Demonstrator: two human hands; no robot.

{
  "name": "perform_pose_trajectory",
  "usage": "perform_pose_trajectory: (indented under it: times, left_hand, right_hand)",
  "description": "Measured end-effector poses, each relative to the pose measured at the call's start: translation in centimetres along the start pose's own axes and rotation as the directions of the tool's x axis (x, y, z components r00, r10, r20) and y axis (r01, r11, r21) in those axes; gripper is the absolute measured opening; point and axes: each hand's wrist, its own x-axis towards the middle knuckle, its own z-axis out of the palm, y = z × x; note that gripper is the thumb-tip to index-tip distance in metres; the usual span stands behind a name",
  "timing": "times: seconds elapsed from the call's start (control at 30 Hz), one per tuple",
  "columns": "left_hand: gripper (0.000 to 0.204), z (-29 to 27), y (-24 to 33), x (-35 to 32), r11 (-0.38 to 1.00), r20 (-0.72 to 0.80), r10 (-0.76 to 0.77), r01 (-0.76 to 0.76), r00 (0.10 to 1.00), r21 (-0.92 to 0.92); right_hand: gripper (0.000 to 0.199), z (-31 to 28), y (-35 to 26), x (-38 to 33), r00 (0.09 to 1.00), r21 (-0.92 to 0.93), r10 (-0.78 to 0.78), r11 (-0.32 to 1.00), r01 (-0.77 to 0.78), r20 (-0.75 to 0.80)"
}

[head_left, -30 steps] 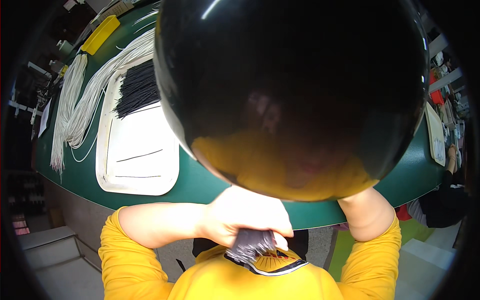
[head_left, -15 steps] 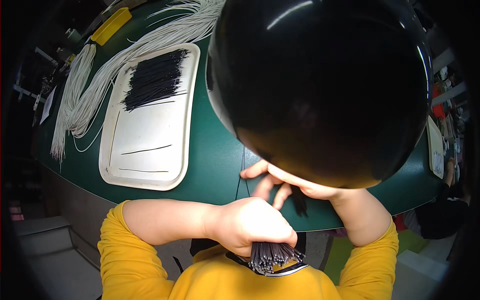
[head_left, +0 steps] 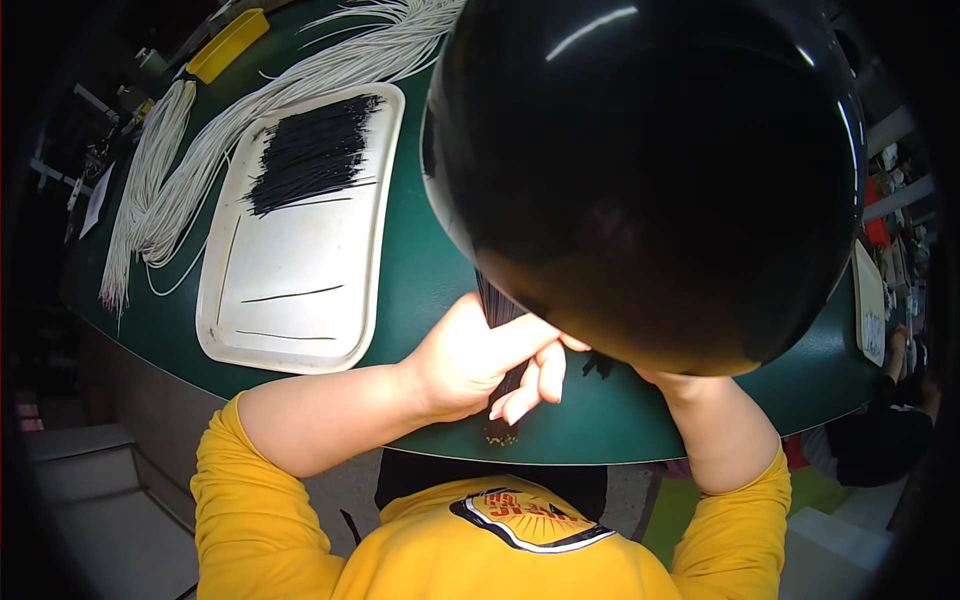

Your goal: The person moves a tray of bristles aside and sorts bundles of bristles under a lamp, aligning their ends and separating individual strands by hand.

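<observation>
the fingers of the left hand [head_left: 465,365] are curled about a bundle of black strands [head_left: 496,308], to the right of the white tray [head_left: 300,255] and level with its lower end. they look closed round it, though how firmly i cannot tell. the bundle shows above and below the grip, its cut ends gathered on the side toward the person; holding it round the middle probably keeps the strands together and leaves both ends free. the right hand [head_left: 680,385] is farther right of the tray, mostly hidden under a glossy black dome [head_left: 650,180], so i cannot tell whether its fingers are open or gripping. a dark tuft [head_left: 598,363] shows between the hands, likewise right of the tray; what it belongs to is unclear

inside the tray, a pile of black strands [head_left: 315,150] fills the far part, lying mostly crosswise, perhaps so that handfuls can be taken up in line. a few loose strands [head_left: 292,294] lie apart in its near part. the raised rim likely stops them straying over the green table [head_left: 420,265]

beyond the tray, long white wires [head_left: 250,112] sweep past its far end and down its left side, seemingly laid lengthwise to avoid tangling. a yellow bin [head_left: 228,46] sits farther off, up and left of the tray
</observation>
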Motion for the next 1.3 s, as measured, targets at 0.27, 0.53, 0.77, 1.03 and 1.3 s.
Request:
perform_pose_trajectory:
  times: [0.27, 0.53, 0.77, 1.03, 1.3]
  left_hand:
    - [0.019, 0.9, -0.3, 0.5, 0.995, 0.071, -0.03, 0.023, 0.997, 0.1]
    - [0.012, -0.4, -0.8, 0.0, 0.993, 0.023, 0.014, -0.012, 1.0, -0.114]
    - [0.014, 0.0, -0.7, 0.1, 0.989, 0.08, 0.038, -0.027, 0.996, -0.143]
    - [0.017, -0.6, -1.0, 0.1, 0.994, 0.149, 0.092, -0.081, 0.985, -0.075]
    - [0.018, -0.5, -0.8, 0.0, 0.994, 0.099, 0.048, -0.037, 0.994, -0.105]
  right_hand:
    - [0.034, -0.2, -1.2, 0.0, 0.899, 0.097, -0.295, 0.955, 0.279, 0.324]
    - [0.042, -2.9, -0.6, -0.6, 0.941, 0.167, -0.104, 0.985, 0.051, 0.321]
    - [0.037, -0.2, -1.0, -0.3, 0.985, -0.463, -0.139, 0.87, 0.17, 0.1]
    - [0.047, -2.7, 0.5, -1.6, 0.975, 0.078, -0.18, 0.982, 0.171, 0.128]
    - [0.054, -2.7, 1.6, -2.8, 0.996, -0.039, -0.088, 0.995, 0.087, -0.034]
